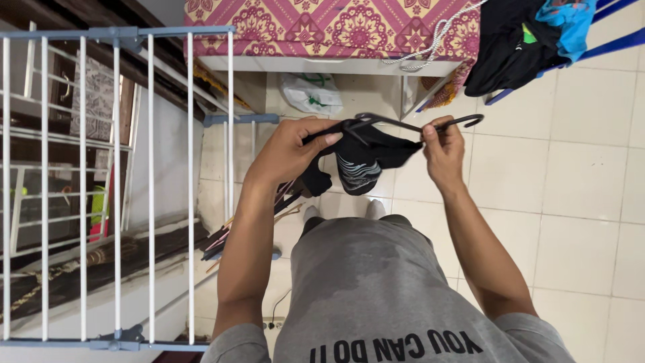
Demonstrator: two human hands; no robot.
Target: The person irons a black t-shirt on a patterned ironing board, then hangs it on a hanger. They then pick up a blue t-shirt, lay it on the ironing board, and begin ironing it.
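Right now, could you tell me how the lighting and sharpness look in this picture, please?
Head view: soft, even daylight, no glare on the floor tiles; the left hand, right hand, black hanger and dark garment are sharp; the drying rack bars bow from wide-angle distortion; the space behind them is dim.

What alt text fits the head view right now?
Both hands, left hand and right hand, hold a black hanger with a small dark garment draped on it, above a white tiled floor. A white drying rack stands left.
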